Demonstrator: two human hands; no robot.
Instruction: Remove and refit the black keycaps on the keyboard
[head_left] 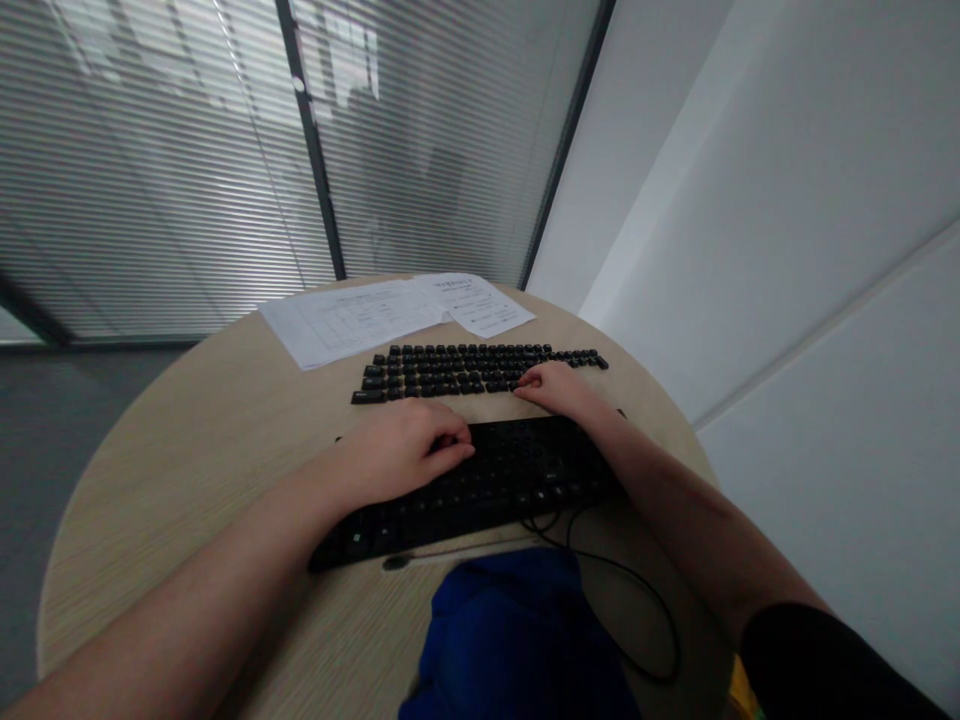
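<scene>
A black keyboard (495, 470) lies tilted across the table in front of me, some keys in place along its near edge and much of its middle dark. My left hand (412, 445) rests over its left part, fingers curled with thumb and forefinger close together; what they may hold is hidden. Beyond the keyboard, loose black keycaps (427, 380) stand in several rows. My right hand (551, 387) reaches over the keyboard's far edge to the nearest row, its fingertips pinched at a keycap there. The fingers cover most of that keycap.
Printed paper sheets (360, 318) lie at the far side of the round wooden table (172, 450). A black cable (637, 575) loops at the near right. A thin light-coloured stick with a dark end (396, 563) lies below the keyboard, beside blue cloth (517, 640).
</scene>
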